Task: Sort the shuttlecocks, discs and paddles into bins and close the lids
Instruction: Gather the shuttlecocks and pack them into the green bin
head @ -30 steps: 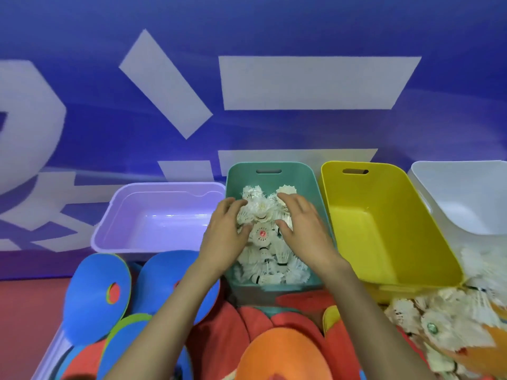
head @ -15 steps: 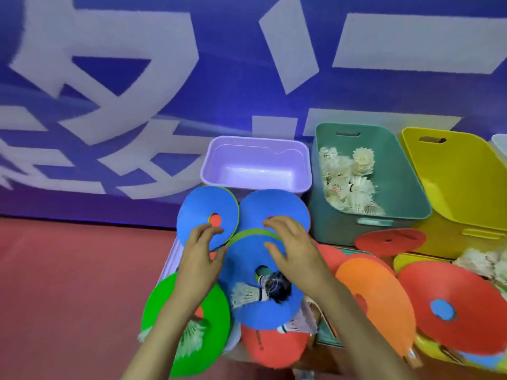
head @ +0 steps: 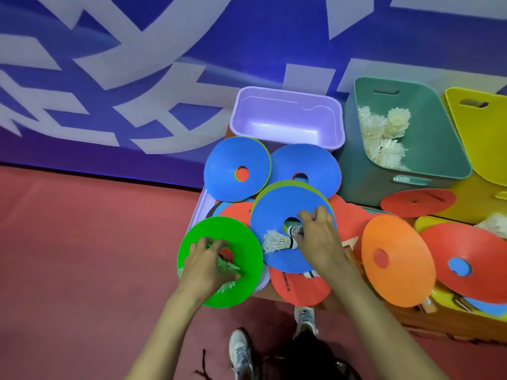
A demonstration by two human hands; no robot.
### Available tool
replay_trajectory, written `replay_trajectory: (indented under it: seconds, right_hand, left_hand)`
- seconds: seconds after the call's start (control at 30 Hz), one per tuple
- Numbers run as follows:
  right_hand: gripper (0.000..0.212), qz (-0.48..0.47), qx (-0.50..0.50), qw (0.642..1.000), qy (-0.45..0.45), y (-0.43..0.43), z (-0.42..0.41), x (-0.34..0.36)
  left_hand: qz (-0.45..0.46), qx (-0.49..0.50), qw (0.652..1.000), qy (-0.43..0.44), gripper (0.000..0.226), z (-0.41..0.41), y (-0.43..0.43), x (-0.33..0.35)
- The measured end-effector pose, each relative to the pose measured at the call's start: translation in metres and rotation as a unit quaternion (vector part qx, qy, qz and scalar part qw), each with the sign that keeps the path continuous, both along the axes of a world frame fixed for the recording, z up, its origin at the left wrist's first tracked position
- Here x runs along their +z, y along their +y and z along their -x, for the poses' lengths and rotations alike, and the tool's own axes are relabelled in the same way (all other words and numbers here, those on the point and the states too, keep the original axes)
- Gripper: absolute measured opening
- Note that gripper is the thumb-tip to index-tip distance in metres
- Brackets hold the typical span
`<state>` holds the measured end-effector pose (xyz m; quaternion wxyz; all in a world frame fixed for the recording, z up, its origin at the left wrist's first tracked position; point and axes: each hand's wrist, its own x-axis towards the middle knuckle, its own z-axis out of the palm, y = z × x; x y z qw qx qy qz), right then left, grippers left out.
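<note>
Shuttlecocks (head: 275, 240) lie partly hidden beneath gripping hands (head: 319, 242).

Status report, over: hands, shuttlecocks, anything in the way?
Left hand grips shuttlecock on green disc. Right hand pinches second shuttlecock on blue disc. Teal bin holds shuttlecocks; red disc lies before it.

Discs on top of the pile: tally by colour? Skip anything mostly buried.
Blue discs: 3
Green disc: 1
Orange disc: 1
Red discs: 2
Total: 7
Edges of more discs show underneath; those are not counted.
</note>
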<state>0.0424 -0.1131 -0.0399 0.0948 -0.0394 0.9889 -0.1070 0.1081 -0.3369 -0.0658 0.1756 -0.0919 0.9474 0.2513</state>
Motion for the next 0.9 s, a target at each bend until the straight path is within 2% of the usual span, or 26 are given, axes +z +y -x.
replay_trajectory:
  seconds: [0.07, 0.17, 0.27, 0.37, 0.43, 0.57, 0.7, 0.77, 0.9]
  right_hand:
    - [0.033, 0.003, -0.019, 1.000, -0.010, -0.003, -0.001, -0.002]
    - [0.031, 0.017, -0.032, 0.999, -0.010, -0.007, -0.002, -0.004]
    - [0.032, 0.042, -0.032, 0.999, 0.005, -0.009, -0.002, -0.004]
    - [0.032, 0.076, -0.033, 0.996, 0.026, -0.008, 0.000, -0.002]
    - [0.030, 0.106, -0.029, 0.993, 0.051, -0.006, 0.001, -0.001]
    - [0.022, 0.164, -0.012, 0.980, 0.114, 0.001, 0.001, 0.003]
    - [0.018, 0.253, -0.009, 0.947, 0.195, 0.013, 0.003, 0.014]
    - [0.019, 0.289, -0.019, 0.927, 0.237, 0.024, 0.007, 0.025]
    - [0.020, 0.323, -0.038, 0.893, 0.312, 0.063, 0.025, 0.053]
  left_hand:
    - [0.049, -0.029, 0.998, -0.010, 0.060, -0.004, -0.006, -0.006]
    - [0.098, -0.036, 0.994, 0.024, 0.040, -0.003, -0.010, -0.013]
    - [0.084, 0.021, 0.993, 0.081, 0.015, -0.001, -0.010, -0.011]
    - [0.020, 0.090, 0.984, 0.156, 0.010, 0.003, -0.011, -0.012]
    - [-0.054, 0.136, 0.969, 0.199, 0.006, 0.006, -0.008, -0.009]
    - [-0.185, 0.214, 0.933, 0.222, 0.005, 0.014, 0.004, 0.001]
    - [-0.287, 0.225, 0.907, 0.210, 0.009, 0.031, 0.027, 0.015]
    - [-0.350, 0.221, 0.883, 0.221, 0.009, 0.047, 0.045, 0.027]
    - [-0.429, 0.186, 0.857, 0.218, 0.018, 0.096, 0.097, 0.053]
